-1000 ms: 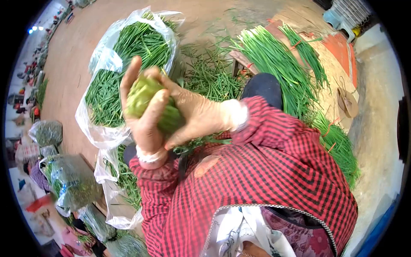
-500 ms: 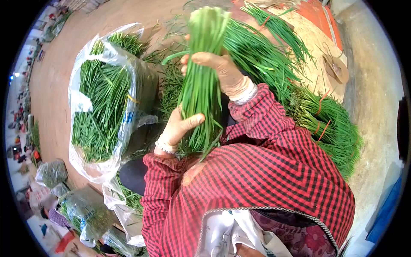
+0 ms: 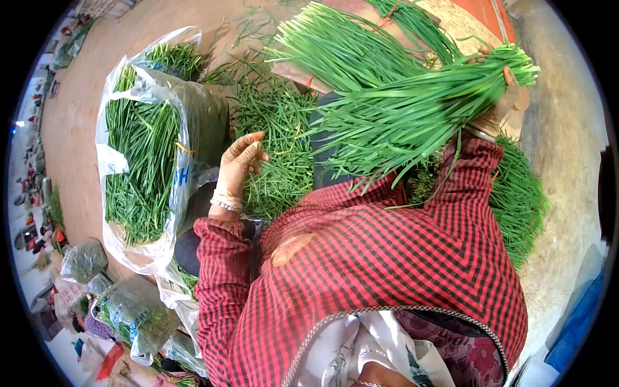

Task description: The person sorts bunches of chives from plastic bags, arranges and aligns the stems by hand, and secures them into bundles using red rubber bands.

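Observation:
My right hand point(image 3: 500, 106) grips a large bunch of long green stalks point(image 3: 412, 122) near its pale cut ends, at the upper right. The leaves fan out leftward over my lap. Under and behind it lies another loose pile of stalks point(image 3: 348, 51) on a low board. My left hand point(image 3: 240, 162) is raised at centre left with its fingers curled together; whether something small is between them is too small to tell. Below that hand, loose leaves point(image 3: 277, 142) cover the ground.
A clear plastic bag point(image 3: 184, 122) full of greens stands at the left. Tied bunches point(image 3: 519, 200) lie at my right, and a banded bunch point(image 3: 419, 29) at the top. More filled bags point(image 3: 135, 313) sit lower left; a wall point(image 3: 567, 161) runs along the right.
The bunch, upright between both hands before, has swung to the right in my right hand and now lies sideways. My left hand has let go of it and moved left.

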`<state>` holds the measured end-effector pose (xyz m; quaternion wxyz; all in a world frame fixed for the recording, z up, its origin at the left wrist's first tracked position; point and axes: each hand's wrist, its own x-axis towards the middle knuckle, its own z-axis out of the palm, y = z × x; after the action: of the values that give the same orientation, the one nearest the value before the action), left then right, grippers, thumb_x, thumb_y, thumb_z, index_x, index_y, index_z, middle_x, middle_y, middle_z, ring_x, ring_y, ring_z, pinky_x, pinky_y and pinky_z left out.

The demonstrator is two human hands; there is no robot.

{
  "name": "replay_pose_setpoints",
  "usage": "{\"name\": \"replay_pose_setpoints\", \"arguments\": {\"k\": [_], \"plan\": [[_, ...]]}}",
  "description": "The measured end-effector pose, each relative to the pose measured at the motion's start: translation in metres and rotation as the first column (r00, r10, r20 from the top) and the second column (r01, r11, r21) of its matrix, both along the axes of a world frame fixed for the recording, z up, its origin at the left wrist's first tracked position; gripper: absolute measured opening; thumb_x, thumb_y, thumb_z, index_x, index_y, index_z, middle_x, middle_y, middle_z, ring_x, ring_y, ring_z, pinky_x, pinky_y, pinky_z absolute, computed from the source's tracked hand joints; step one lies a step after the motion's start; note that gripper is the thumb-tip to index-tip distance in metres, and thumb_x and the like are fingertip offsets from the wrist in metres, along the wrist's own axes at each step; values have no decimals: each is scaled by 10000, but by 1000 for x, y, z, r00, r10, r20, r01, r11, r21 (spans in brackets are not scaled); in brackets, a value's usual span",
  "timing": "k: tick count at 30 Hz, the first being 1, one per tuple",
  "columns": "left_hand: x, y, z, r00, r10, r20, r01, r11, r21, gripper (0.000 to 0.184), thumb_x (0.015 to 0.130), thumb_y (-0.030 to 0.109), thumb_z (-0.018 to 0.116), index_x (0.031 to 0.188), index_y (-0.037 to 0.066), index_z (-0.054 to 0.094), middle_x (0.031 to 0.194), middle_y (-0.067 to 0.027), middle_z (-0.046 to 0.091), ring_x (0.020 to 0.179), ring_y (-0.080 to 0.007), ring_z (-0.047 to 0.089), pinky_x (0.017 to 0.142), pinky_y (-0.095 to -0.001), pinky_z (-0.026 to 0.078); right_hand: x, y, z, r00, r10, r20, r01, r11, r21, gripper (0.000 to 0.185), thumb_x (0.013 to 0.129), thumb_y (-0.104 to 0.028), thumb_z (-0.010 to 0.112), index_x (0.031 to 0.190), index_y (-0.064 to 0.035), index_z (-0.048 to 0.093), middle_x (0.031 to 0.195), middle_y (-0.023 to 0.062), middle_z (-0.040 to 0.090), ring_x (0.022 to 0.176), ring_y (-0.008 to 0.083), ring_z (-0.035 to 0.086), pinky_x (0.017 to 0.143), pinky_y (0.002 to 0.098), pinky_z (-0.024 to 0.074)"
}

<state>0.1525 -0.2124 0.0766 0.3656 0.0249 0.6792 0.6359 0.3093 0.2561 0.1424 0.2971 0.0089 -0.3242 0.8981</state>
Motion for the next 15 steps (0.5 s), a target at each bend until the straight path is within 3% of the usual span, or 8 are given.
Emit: {"name": "replay_pose_setpoints", "arguments": {"k": [2, 3, 4, 6, 9, 10, 14, 15], "plan": [[-3, 11, 8, 999, 22, -31, -22, 1000, 7, 294, 940, 171, 604, 1208, 53, 620, 784, -27, 672, 553, -41, 514, 520, -167, 391, 9, -4, -3, 1000, 22, -22, -22, 999, -27, 525, 876, -311, 554, 1209, 89, 482, 1007, 173, 568, 924, 288, 571, 833, 398, 490], [-5, 20, 15, 993, 46, -105, -47, 999, -6, 276, 937, 164, 606, 1189, 53, 632, 782, -25, 672, 551, -41, 513, 520, -167, 389, 12, -5, 2, 976, -194, 102, 179, 974, 137, 569, 894, -295, 549, 1300, 84, 423, 994, 157, 565, 859, 266, 591, 756, 363, 521], [-8, 31, 22, 982, 65, -180, -69, 998, -15, 259, 935, 158, 607, 1169, 53, 644, 779, -24, 672, 548, -42, 512, 520, -166, 388, 19, -2, 6, 974, -205, 97, 191, 972, 135, 569, 894, -295, 549, 1300, 84, 423, 994, 157, 565, 859, 266, 591, 756, 363, 521], [-13, 59, 36, 974, 37, -225, -30, 999, 33, 234, 931, 147, 617, 1139, 46, 658, 802, -10, 671, 580, -31, 515, 531, -161, 381, 37, 8, 11, 968, -185, 168, 117, 929, 350, 601, 906, -268, 539, 1377, 64, 369, 977, 144, 574, 812, 233, 604, 690, 338, 540], [-22, 114, 46, 886, -67, -459, 53, 998, -43, 224, 914, 133, 652, 1100, 9, 661, 934, 7, 666, 760, -26, 564, 618, -155, 418, 64, 16, 12, 924, -212, 317, 63, 904, 423, 691, 865, -309, 602, 1418, 23, 354, 963, 124, 589, 793, 182, 604, 688, 312, 540], [-23, 137, 41, 805, -56, -591, 113, 992, 59, 215, 913, 131, 653, 1078, -6, 661, 949, 3, 668, 785, -58, 575, 661, -193, 452, 72, 12, 14, 896, -243, 372, 50, 886, 460, 711, 847, -324, 629, 1416, 10, 365, 959, 116, 592, 782, 170, 602, 691, 305, 539], [-32, 168, 43, 577, -444, -686, 200, 891, -408, 196, 845, 194, 718, 960, 36, 711, 842, -56, 659, 756, -129, 601, 721, -259, 475, 83, -34, -3, 836, -244, 491, 71, 936, 344, 769, 804, -337, 684, 1417, 2, 368, 963, 102, 600, 785, 172, 620, 694, 294, 549], [-32, 179, 40, 479, -459, -748, 221, 888, -403, 196, 806, 238, 739, 916, 76, 728, 839, -83, 645, 772, -185, 612, 736, -291, 481, 87, -33, -8, 819, -226, 528, 52, 945, 324, 783, 799, -328, 692, 1423, 3, 355, 970, 99, 605, 793, 187, 632, 690, 300, 556]]}}
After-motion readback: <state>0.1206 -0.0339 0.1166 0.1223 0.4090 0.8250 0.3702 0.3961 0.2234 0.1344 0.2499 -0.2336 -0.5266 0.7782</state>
